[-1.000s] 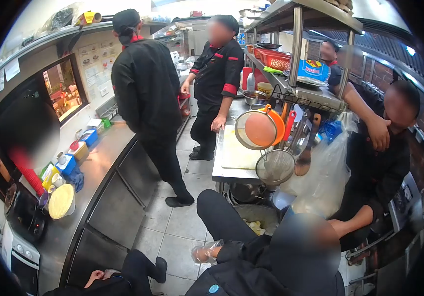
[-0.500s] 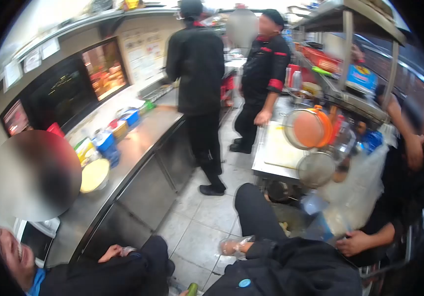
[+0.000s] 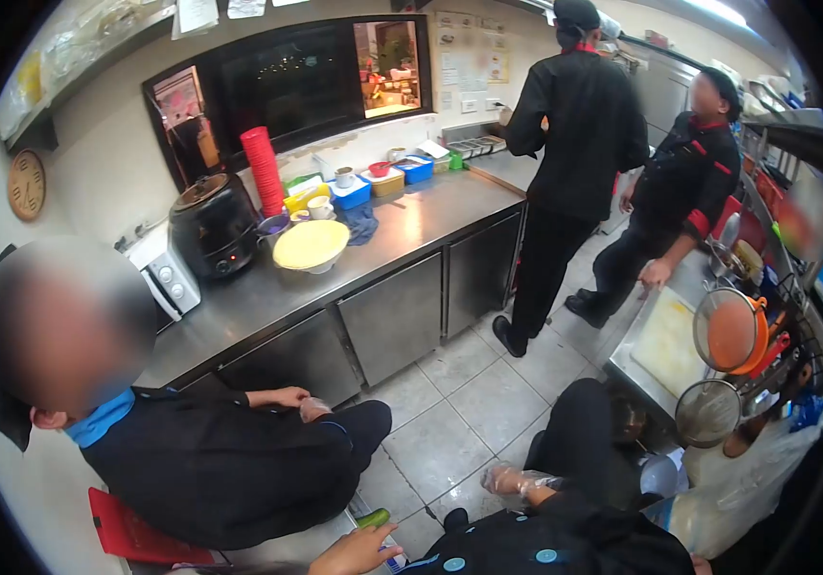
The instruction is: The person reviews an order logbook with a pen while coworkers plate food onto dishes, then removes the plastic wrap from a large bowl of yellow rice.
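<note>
My right hand (image 3: 517, 481), in a clear plastic glove, is near my raised knee at the lower right, over the floor. Its fingers look loosely curled, with no object visible in them. At the bottom edge my bare left hand (image 3: 359, 551) has its fingers spread. It is just below a green vegetable (image 3: 373, 518) that lies by a pale surface. Between my hands is my black jacket (image 3: 517, 542) with turquoise buttons. A seated co-worker (image 3: 224, 460) on the left has hands near the knee, one of them gloved.
A steel counter (image 3: 411, 244) carries a black cooker (image 3: 213, 230), stacked red cups (image 3: 260, 172), blue tubs and a yellow-topped bowl (image 3: 311, 244). Two people (image 3: 579, 144) stand in the aisle. On the right are a cutting board (image 3: 670, 340) and hanging strainers (image 3: 708, 414).
The view has turned left, bringing the seated co-worker, cooker and wall clock into sight. My left hand has come into view at the bottom. My gloved right hand stays near my knee.
</note>
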`<state>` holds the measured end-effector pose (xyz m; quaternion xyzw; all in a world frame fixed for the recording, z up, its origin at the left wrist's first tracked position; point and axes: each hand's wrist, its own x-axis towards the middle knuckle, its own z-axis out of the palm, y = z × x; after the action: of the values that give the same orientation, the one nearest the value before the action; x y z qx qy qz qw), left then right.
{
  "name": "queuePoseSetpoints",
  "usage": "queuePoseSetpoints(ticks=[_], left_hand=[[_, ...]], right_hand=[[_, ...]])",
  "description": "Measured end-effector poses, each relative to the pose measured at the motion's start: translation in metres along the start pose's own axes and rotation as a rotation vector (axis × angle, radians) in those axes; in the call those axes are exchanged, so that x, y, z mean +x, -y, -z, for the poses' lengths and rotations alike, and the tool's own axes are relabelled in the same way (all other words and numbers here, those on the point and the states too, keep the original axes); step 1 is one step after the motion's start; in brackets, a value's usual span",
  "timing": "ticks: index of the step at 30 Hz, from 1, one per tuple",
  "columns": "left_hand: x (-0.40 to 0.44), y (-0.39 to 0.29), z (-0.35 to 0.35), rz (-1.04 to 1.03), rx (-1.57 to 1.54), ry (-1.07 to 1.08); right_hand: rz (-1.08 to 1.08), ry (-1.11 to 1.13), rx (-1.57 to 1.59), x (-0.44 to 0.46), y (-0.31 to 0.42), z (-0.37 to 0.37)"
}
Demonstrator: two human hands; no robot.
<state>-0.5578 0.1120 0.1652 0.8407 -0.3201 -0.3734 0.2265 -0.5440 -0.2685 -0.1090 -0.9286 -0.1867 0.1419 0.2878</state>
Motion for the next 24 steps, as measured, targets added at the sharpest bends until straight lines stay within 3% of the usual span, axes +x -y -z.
queuePoseSetpoints(ticks=[2,4,7,11,13,16,22,24], left_hand=[[-0.003,-0.008,0.006,0.053,-0.023,0.014],[-0.001,-0.003,0.004,0.064,0.0,0.036],[0.001,0.002,0.001,0.061,0.007,0.039],[-0.001,-0.002,0.001,0.035,-0.022,0.011],[-0.002,-0.006,0.004,0.067,-0.024,0.037],[0.0,-0.003,0.002,0.098,-0.01,0.053],[-0.003,-0.009,0.004,0.101,0.001,0.046],[-0.002,-0.009,0.004,0.105,0.008,0.051]], right_hand=[[0.036,0.005,-0.124,-0.002,0.01,0.011],[-0.209,0.138,-0.073,0.0,0.018,0.016],[-0.304,0.104,-0.113,0.001,0.023,0.016],[-0.32,0.135,-0.079,0.006,-0.004,-0.006],[-0.099,0.043,0.223,0.009,-0.029,-0.025],[-0.002,-0.013,0.345,0.011,-0.02,-0.013],[-0.165,0.108,-0.102,0.0,-0.011,-0.007],[-0.158,0.129,-0.024,0.003,-0.018,-0.01]])
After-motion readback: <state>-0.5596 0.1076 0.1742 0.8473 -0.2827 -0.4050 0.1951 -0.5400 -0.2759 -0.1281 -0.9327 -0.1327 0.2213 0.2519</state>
